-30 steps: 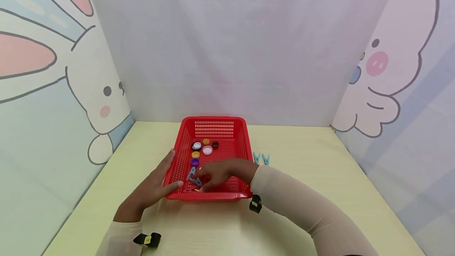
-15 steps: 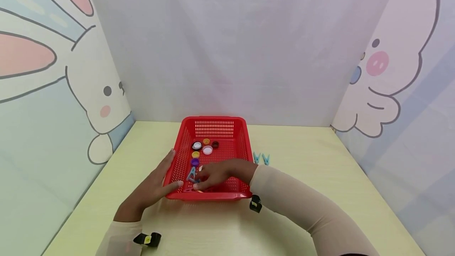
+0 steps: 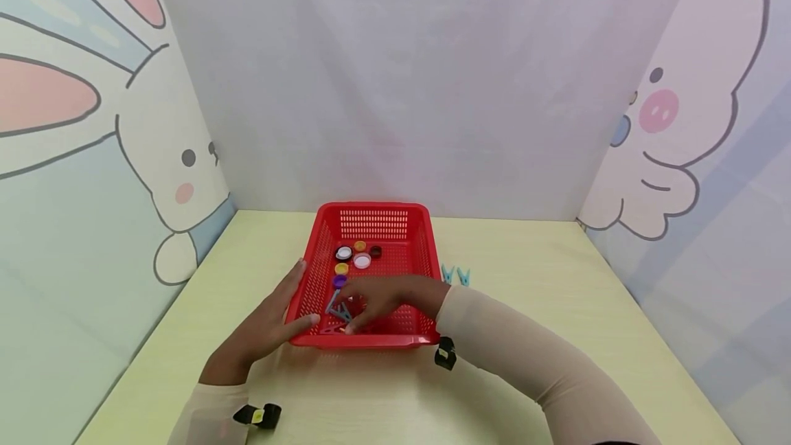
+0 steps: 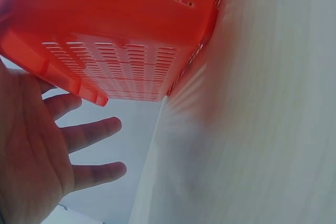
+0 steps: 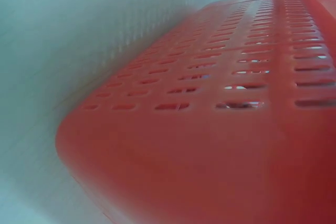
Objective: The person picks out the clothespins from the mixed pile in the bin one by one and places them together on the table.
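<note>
My left hand (image 3: 264, 325) rests at the left front corner of a red plastic basket (image 3: 377, 340), thumb over the rim. In the left wrist view its fingers (image 4: 92, 132) are straight and spread beside the basket wall (image 4: 126, 19). Inside the basket, my right hand (image 3: 373, 297) reaches down among clothespins, thumb and fingers apart. Blue clothespins (image 3: 332, 301) lie by its fingertips, and a red clothespin (image 3: 331, 329) is near its thumb. Part of the basket floor is hidden under this hand. Only the basket's outer wall (image 5: 210, 145) shows in the right wrist view.
Several bottle caps lie toward the basket's back left, among them a purple cap (image 3: 340, 281), a yellow cap (image 3: 341, 269) and a pink-rimmed white cap (image 3: 362, 261). Two light blue clothespins (image 3: 456, 275) lie on the pale table (image 3: 525, 266), just right of the basket.
My right hand's fingers and thumb shift among the clothespins, with the thumb moving toward the basket's front and slightly right. My left hand stays at the basket corner.
</note>
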Tool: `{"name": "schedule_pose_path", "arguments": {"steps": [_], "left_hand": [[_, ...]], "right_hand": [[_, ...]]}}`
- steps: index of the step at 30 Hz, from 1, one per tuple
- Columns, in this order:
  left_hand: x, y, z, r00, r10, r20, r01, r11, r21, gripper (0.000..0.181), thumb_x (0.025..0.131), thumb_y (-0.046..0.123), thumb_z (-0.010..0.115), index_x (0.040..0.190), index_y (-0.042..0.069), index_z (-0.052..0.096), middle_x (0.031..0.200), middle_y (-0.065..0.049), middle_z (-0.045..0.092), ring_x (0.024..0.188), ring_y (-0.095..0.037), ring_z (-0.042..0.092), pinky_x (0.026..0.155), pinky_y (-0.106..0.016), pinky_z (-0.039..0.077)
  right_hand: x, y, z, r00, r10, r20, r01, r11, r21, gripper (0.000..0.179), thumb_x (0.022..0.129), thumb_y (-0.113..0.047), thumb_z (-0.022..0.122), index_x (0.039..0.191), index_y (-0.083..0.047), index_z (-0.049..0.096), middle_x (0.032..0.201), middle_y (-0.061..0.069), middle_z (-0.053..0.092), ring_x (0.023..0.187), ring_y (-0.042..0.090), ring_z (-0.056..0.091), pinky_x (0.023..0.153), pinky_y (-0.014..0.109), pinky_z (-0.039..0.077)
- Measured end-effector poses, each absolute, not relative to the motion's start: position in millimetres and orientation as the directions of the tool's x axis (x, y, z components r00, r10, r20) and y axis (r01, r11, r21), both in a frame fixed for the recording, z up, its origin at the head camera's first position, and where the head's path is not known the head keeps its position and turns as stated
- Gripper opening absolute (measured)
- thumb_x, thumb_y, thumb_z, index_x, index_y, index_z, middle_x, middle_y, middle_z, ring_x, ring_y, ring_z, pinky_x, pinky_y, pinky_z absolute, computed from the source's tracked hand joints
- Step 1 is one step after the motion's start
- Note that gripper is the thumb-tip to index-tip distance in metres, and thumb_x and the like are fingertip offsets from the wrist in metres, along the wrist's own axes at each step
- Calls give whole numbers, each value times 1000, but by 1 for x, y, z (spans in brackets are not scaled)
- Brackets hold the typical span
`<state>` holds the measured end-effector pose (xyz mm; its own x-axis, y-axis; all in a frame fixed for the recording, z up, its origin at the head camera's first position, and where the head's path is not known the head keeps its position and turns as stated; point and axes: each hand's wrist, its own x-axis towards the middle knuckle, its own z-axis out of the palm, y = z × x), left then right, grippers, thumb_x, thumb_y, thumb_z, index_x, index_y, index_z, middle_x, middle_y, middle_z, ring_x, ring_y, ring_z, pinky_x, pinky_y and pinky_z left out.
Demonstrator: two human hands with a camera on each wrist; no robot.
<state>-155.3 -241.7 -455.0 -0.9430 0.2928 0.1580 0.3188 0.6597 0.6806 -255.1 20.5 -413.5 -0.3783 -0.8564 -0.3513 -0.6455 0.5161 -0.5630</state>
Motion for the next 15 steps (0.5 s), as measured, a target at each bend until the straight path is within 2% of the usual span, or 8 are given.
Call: {"name": "schedule_pose_path", "arguments": {"steps": [8,15], "left_hand": [[-155,-242,-453,-938,303,169,334,661,672,115,93,43,79,177,10,8,181,-22,19,154,-51,41,93,-54,68],[-154,-242,-453,-942,297,156,320,661,679,115,93,44,79,177,12,7,181,-21,19,153,-51,41,92,-53,68]], "right_hand": [[-254,20,-410,-385,-849,-361,-643,528,-554,83,91,-40,87,163,-19,51,150,1,62,138,19,58,108,35,61],[-252,20,-411,-402,-832,-382,-617,555,-559,82,92,-41,86,162,-19,50,150,1,61,138,19,57,107,36,62]]}}
